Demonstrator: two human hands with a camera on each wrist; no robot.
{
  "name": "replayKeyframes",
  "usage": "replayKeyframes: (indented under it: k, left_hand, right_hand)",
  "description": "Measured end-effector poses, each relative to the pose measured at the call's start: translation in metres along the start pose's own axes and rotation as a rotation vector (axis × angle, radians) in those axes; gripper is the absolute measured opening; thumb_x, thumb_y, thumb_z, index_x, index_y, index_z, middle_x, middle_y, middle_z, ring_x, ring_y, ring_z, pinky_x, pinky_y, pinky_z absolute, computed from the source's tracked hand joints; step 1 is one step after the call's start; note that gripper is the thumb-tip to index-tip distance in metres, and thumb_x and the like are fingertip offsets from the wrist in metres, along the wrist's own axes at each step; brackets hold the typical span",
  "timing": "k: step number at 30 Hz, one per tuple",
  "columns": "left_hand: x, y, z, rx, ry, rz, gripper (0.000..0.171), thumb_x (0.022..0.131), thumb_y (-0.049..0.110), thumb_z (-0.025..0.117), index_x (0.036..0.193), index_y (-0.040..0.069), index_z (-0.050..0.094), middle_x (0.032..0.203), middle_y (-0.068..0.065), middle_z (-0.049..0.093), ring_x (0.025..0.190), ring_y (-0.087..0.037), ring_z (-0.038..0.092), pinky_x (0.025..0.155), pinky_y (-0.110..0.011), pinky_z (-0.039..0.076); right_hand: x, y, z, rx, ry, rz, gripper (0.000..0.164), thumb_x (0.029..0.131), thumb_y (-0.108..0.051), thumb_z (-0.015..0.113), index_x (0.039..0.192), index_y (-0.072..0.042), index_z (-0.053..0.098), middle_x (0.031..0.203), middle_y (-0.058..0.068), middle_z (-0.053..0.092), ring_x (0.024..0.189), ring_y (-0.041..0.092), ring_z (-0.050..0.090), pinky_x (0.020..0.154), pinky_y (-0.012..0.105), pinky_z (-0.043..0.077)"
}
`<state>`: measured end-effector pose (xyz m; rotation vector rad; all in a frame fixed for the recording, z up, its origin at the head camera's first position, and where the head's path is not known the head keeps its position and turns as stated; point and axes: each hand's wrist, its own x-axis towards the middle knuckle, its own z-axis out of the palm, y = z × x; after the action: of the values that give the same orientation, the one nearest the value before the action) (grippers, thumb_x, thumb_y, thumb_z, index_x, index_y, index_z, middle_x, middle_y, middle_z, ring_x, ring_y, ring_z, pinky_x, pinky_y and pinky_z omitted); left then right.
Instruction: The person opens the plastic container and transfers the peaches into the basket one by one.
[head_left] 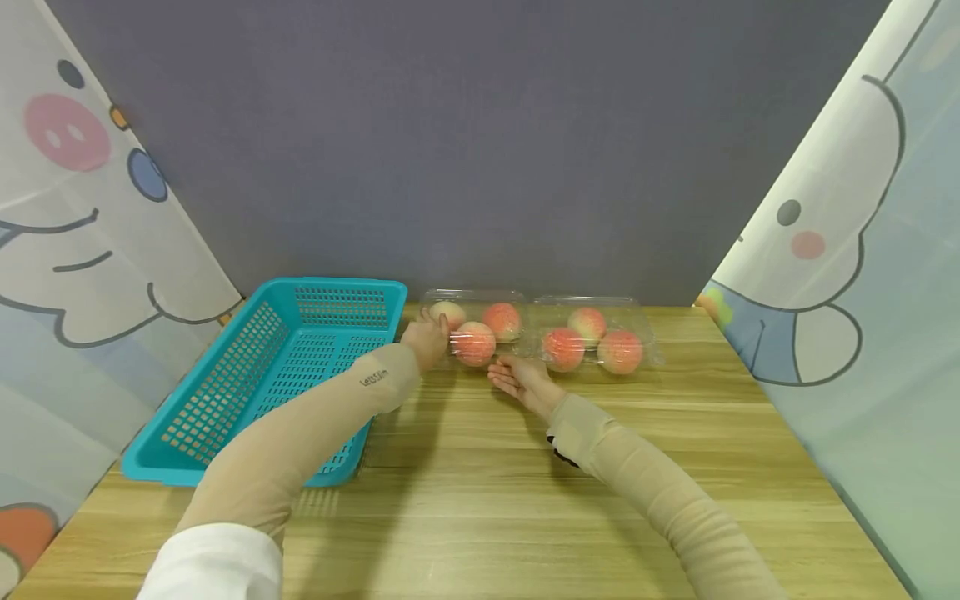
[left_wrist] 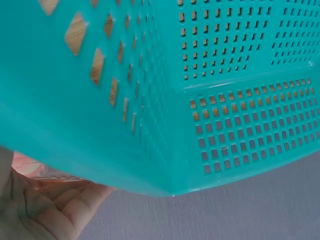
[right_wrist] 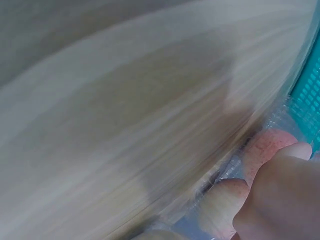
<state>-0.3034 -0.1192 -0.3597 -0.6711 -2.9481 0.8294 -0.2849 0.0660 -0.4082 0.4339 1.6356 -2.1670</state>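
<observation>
A clear plastic clamshell box (head_left: 480, 297) holding several red-and-cream peaches (head_left: 502, 322) stands at the back of the table. My left hand (head_left: 425, 340) grips its left side, fingers along the edge; in the left wrist view this hand (left_wrist: 55, 207) is partly behind the basket rim. At the box's front right corner is my right hand (head_left: 525, 382), palm turned up and fingers straight, pointing left. The right wrist view has its thumb (right_wrist: 295, 150) overlapping a peach (right_wrist: 265, 150).
A second clear box (head_left: 637, 312) with peaches (head_left: 620, 352) adjoins on the right. To the left lies a turquoise perforated basket (head_left: 206, 392), its right rim beside my left forearm. A grey panel (head_left: 480, 150) rises behind the wooden table (head_left: 465, 500), with cartoon-printed curtains (head_left: 810, 183) at both sides.
</observation>
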Motion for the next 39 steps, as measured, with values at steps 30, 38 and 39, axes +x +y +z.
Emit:
replayKeyframes:
  k: [30,38,39]
  left_hand:
    - [-0.002,-0.047,-0.027,-0.305,-0.153,0.021,0.060,0.093,0.014,0.045,0.143,-0.005,0.018,0.140,-0.032,0.031,0.118,-0.042,0.047,0.085,-0.042,0.052]
    - [-0.004,-0.048,-0.031,-0.374,-0.167,0.077,0.062,0.095,0.020,0.046,0.144,-0.003,0.017,0.144,-0.028,0.028,0.102,-0.037,0.060,0.091,-0.041,0.049]
    - [-0.004,-0.049,-0.033,-0.386,-0.169,0.080,0.061,0.095,0.020,0.046,0.144,-0.002,0.017,0.144,-0.027,0.028,0.101,-0.036,0.060,0.091,-0.040,0.049]
  right_hand:
    - [0.004,-0.003,-0.005,-0.011,0.006,-0.017,0.037,0.093,-0.009,0.048,0.126,0.009,0.048,0.065,0.002,0.067,0.059,0.010,0.065,0.065,0.021,0.056]
    - [0.005,-0.001,-0.007,0.021,-0.008,-0.003,0.035,0.094,-0.010,0.047,0.125,0.005,0.050,0.073,0.004,0.069,0.066,0.011,0.067,0.066,0.022,0.056]
    - [0.004,-0.001,-0.007,0.025,-0.009,-0.004,0.035,0.094,-0.010,0.047,0.125,0.005,0.050,0.073,0.004,0.069,0.066,0.011,0.067,0.066,0.022,0.056]
